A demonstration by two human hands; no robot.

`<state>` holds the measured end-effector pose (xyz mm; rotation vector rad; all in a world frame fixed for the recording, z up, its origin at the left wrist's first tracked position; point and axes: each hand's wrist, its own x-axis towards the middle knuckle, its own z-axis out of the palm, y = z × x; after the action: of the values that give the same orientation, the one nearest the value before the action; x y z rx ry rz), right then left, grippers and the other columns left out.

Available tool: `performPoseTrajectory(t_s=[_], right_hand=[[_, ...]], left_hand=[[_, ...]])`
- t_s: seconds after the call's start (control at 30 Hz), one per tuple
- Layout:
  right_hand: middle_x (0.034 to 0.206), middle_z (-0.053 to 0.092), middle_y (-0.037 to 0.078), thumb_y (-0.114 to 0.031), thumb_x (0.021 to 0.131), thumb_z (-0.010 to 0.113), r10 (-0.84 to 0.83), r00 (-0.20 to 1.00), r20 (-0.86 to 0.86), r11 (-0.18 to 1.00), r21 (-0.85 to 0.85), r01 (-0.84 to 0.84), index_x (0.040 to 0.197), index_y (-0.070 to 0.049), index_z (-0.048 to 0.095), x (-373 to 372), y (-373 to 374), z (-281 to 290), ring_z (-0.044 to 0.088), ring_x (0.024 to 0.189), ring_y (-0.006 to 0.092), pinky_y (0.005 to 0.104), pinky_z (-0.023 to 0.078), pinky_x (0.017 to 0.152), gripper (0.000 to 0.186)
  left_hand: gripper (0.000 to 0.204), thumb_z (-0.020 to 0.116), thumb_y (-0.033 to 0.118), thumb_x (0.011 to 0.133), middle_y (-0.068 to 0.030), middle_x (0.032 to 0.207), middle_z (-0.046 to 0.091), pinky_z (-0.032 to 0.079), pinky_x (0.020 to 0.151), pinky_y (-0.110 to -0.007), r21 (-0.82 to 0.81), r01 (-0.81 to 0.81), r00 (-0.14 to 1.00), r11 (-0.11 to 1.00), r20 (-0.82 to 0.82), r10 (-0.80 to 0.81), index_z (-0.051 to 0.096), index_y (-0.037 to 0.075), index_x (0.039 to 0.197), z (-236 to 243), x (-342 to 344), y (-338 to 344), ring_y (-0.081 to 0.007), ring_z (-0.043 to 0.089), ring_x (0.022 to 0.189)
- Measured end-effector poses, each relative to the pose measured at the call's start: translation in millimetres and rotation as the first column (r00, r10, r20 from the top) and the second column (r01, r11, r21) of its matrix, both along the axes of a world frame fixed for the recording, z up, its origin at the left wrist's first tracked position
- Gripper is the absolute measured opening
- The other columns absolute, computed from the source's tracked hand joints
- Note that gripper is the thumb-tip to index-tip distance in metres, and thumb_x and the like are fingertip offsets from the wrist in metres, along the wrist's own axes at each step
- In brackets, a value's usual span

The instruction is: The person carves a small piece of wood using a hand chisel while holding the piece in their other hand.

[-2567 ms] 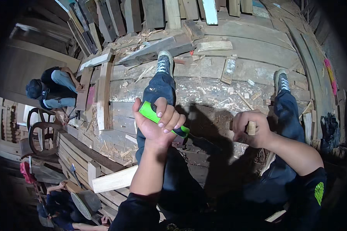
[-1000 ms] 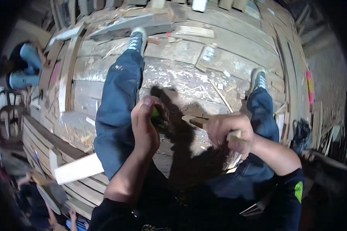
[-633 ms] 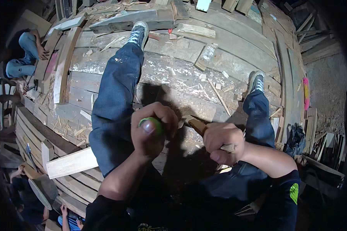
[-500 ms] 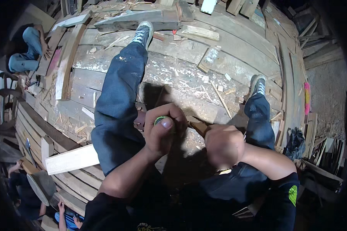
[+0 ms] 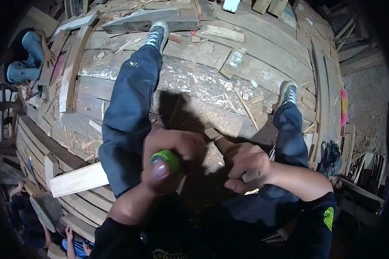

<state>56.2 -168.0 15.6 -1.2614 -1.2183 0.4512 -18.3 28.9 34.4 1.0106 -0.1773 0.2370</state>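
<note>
Bright green, rounded tool handle point(image 5: 172, 159) in the left hand point(image 5: 185, 144), at the lower middle of the view, end facing up, thumb pressed near that end; rest of tool hidden by the fist. Brown, narrow piece of wood point(image 5: 222, 143) in the right hand point(image 5: 248, 162), sticking out past the knuckles toward upper left, its blunt tip paler; a small wooden stub shows between the fingers, can't tell if same piece. Floor point(image 5: 263, 56): worn grey-brown planks, whitish flecks, scattered shavings and chips. Small flat block with white paint patches point(image 5: 232, 62) lying beyond the hands; long grey angled beam point(image 5: 149, 20) near the left shoe. Left side: pale rectangular board point(image 5: 80, 179) across long wooden slats point(image 5: 84, 205), dark curved-frame wooden chair point(image 5: 6, 116), a person in light blue jeans point(image 5: 30, 56) at upper left, more people at lower left, partly cut off. Right side: crumpled black plastic bag point(image 5: 330, 157), pink-and-yellow strip point(image 5: 343, 108). Wearer's legs spread, dark blue trousers point(image 5: 132, 99), laced sneakers. Both hands closed in fists around what they hold, side by side, not touching, dark shadow on the planks beyond. Left forearm slants up to the right from the lower edge; right forearm reaches in leftward, elbow bent, black sleeve.
</note>
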Motion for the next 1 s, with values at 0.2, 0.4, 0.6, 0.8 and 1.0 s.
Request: performPoseTrajectory(t_s=[0.2,0.4,0.6,0.8,1.0], right_hand=[[0.055,0.054,0.005,-0.005,0.072,0.074,-0.007,1.000,-0.007,0.999,-0.038,0.006,0.060,-0.007,0.056,2.6,1.5,3.3,0.052,0.046,0.0228,0.0347,0.037,0.045,0.022],[0.053,0.054,0.005,-0.001,0.070,0.073,-0.020,1.000,0.009,0.999,0.040,0.020,0.060,-0.007,0.057,0.7,-0.7,-3.8,0.053,0.047,0.0223,0.0342,0.038,0.046,0.020],[0.056,0.055,0.005,-0.003,0.071,0.072,-0.082,0.996,0.016,0.997,0.013,0.082,0.059,-0.008,0.055,5.1,1.0,0.8,0.052,0.047,0.0234,0.0359,0.038,0.046,0.021],[0.052,0.052,0.004,-0.004,0.072,0.071,-0.013,1.000,0.005,1.000,0.009,0.013,0.058,-0.009,0.053,3.9,-5.5,-0.3,0.051,0.045,0.0229,0.0344,0.034,0.042,0.024],[0.054,0.053,0.003,-0.005,0.072,0.071,-0.087,0.996,0.034,0.995,0.053,0.085,0.059,-0.009,0.052,4.7,0.7,-7.9,0.050,0.045,0.0212,0.0333,0.036,0.045,0.023]], left_hand=[[0.052,0.049,0.052,0.085,-0.0071,0.051,0.046,0.034,0.049,-0.033,-0.085,-0.107,0.981,0.991,0.154,0.119,0.045,0.006,0.061,11.6,-7.4,11.0,-0.0191,0.043,0.044],[0.058,0.053,0.056,0.085,-0.0105,0.056,0.050,0.035,0.047,-0.034,0.143,0.026,0.996,0.989,0.086,-0.038,0.050,0.001,0.066,-19.2,4.0,-21.9,-0.0225,0.044,0.046],[0.052,0.050,0.052,0.083,-0.0076,0.056,0.048,0.036,0.053,-0.034,-0.095,-0.077,0.993,0.992,0.086,0.085,0.045,0.005,0.061,14.1,-12.5,7.3,-0.0194,0.046,0.050],[0.052,0.053,0.049,0.081,-0.0093,0.058,0.049,0.039,0.052,-0.033,0.093,0.029,0.998,0.995,0.051,-0.034,0.052,-0.001,0.067,-18.1,4.5,-17.7,-0.0223,0.049,0.053],[0.050,0.049,0.052,0.082,-0.0074,0.053,0.043,0.032,0.050,-0.031,-0.168,-0.083,0.997,0.982,-0.024,0.080,0.044,0.005,0.065,-4.2,-4.6,3.3,-0.0182,0.039,0.047]])
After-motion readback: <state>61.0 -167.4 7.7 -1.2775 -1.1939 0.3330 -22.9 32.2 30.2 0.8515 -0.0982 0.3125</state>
